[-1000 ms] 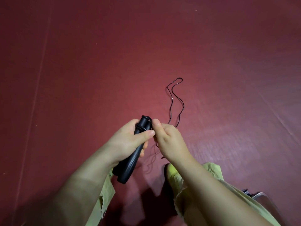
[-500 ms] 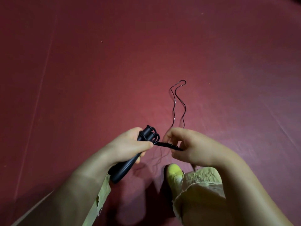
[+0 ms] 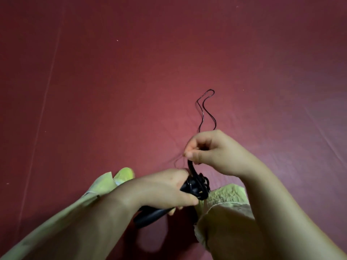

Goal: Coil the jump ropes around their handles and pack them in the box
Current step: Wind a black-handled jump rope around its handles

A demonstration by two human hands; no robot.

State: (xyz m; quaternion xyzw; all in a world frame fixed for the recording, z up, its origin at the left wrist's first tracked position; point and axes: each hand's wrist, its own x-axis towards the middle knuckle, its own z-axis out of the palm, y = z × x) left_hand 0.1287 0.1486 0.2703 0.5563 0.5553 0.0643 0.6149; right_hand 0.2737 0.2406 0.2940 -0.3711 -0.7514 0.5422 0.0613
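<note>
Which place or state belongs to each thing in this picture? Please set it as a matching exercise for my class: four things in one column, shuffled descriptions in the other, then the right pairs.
Things
1. left hand
2. right hand
3. loose rope loop
4. yellow-green shoe

Descriptions
A. lies on the red floor beyond the hands
B. grips the black handles
C. pinches the rope just above the handles
D. shows left of the left hand

Pairs: 1-B, 2-C, 3-A, 4-D

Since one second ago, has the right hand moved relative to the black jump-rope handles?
Yes. The right hand has lifted off the black handles, now pinching the thin black rope above them.
</note>
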